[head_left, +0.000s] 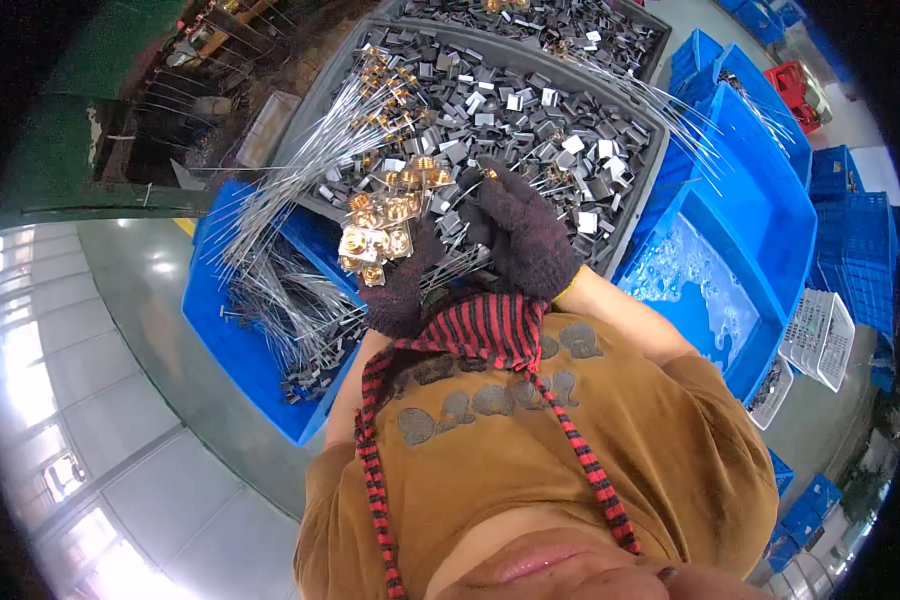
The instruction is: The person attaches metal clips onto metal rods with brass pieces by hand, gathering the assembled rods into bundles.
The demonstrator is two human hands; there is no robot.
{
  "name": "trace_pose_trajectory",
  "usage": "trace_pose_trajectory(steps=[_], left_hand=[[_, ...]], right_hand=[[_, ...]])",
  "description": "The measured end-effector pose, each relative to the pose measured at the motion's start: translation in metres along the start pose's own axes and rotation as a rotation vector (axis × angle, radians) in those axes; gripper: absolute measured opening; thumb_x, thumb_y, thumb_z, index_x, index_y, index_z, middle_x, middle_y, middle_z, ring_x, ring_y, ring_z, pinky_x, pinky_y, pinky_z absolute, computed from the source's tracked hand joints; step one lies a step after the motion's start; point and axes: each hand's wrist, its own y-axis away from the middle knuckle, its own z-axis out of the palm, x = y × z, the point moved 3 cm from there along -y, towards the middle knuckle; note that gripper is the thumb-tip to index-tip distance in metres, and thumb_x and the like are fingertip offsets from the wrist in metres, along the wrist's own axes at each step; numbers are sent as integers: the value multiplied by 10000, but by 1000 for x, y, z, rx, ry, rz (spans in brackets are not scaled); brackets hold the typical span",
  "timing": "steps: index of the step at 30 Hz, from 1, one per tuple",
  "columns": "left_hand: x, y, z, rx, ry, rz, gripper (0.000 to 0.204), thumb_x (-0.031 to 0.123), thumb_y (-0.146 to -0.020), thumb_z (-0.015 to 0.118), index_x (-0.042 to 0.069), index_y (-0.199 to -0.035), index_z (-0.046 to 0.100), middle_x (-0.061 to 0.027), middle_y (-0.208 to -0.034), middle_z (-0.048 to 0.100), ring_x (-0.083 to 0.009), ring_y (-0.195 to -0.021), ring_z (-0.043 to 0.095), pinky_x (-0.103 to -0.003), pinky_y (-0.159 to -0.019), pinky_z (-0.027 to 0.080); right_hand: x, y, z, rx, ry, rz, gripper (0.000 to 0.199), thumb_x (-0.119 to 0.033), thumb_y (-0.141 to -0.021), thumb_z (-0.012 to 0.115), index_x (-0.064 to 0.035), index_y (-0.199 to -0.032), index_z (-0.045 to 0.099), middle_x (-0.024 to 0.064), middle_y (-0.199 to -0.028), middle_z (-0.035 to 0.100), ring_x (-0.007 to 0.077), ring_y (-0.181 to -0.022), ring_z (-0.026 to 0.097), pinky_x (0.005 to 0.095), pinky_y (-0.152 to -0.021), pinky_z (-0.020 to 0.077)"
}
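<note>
While left hand [398, 290] grips brass fittings [380, 225], right hand [520, 235] pinches one.

Both hands in dark knit gloves. L hand [398, 290] fisted at 9 o'clock of R hand [522, 235], R fingers curled.

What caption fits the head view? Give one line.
Gloved left hand holds brass-tipped wires; gloved right hand picks over a grey tray of metal clips.

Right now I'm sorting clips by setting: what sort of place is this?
Probably a factory assembly floor: a grey tray heaped with small metal clips, stacked blue crates, and gloved hands, the left hand holding brass-tipped wires.
</note>
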Motion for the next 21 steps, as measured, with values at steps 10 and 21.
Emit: trace_pose_trajectory(steps=[10, 21], left_hand=[[-30, -5, -25, -120, 44, -163, 446, 84, -917, 650, 34, -1351, 560, -109, -1215, 639, -230, -1095, 638, -400, -921, 553], [-47, 0, -21, -224, -1864, 1062, 475, 417, -972, 554, 172, -1378, 586, -45, -1281, 657, -275, -1185, 628, -474, -1020, 474]], right_hand=[[-1, -11, 4, -4, -1470, 487, 565, -203, -950, 703, -67, -1445, 466, 56, -1232, 638, 138, -862, 651, 269, -678, 563], [27, 3, -54, 20, -756, 669, 105, 14, -868, 648, -41, -958, 659, 34, -924, 658, 136, -792, 630, 285, -702, 527]])
